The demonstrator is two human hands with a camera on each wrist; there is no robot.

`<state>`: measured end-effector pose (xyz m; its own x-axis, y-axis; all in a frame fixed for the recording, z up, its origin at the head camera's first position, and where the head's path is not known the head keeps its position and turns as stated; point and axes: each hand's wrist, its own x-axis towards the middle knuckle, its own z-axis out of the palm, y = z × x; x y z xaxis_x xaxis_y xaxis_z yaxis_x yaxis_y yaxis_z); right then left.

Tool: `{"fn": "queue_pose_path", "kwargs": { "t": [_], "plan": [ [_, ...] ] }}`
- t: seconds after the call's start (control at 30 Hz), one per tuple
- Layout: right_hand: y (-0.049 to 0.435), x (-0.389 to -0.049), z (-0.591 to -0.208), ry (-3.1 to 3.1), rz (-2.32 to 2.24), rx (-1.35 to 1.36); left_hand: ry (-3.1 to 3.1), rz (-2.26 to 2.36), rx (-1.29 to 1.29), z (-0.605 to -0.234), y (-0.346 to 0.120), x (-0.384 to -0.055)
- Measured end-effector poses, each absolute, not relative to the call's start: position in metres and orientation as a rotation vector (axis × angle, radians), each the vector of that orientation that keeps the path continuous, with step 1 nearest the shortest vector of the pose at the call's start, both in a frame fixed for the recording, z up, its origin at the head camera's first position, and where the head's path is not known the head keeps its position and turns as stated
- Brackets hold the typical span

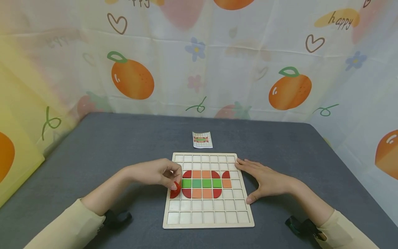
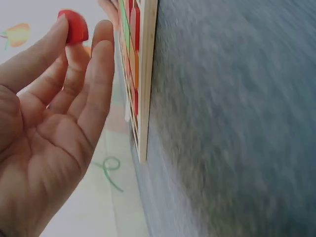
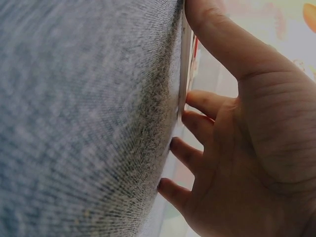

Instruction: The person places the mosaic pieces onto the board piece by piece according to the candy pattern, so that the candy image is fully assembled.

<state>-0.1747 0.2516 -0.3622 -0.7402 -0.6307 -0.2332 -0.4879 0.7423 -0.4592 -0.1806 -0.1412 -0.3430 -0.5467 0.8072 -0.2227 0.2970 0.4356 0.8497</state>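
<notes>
My left hand (image 1: 157, 173) pinches a red quarter-round tile (image 2: 75, 27) between thumb and fingers, over the left side of a wooden grid board (image 1: 208, 226). Below the held tile, another red tile (image 1: 174, 195) shows in the leftmost column, partly covered. Red, orange and green tiles fill several cells of the middle rows, among them a teal-green tile (image 1: 197, 183) and an orange tile (image 1: 227, 183). With fingers spread, my right hand (image 1: 270, 178) rests along the board's right edge; its thumb touches the lower part of that side.
A small printed card (image 1: 202, 140) with a coloured grid pattern lies behind the board. Both lie on a dark grey tabletop (image 1: 140, 135). A fruit-patterned curtain (image 1: 174, 79) hangs behind the table and at its sides.
</notes>
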Motion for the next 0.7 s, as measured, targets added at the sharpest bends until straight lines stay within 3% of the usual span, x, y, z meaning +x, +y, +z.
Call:
{"fn": "queue_pose_path", "kwargs": {
  "t": [0.7],
  "plan": [
    [0.252, -0.176, -0.363, 2.563, -0.517, -0.827, 2.203, 1.214, 0.999, -0.351, -0.059, -0.168]
  ]
}}
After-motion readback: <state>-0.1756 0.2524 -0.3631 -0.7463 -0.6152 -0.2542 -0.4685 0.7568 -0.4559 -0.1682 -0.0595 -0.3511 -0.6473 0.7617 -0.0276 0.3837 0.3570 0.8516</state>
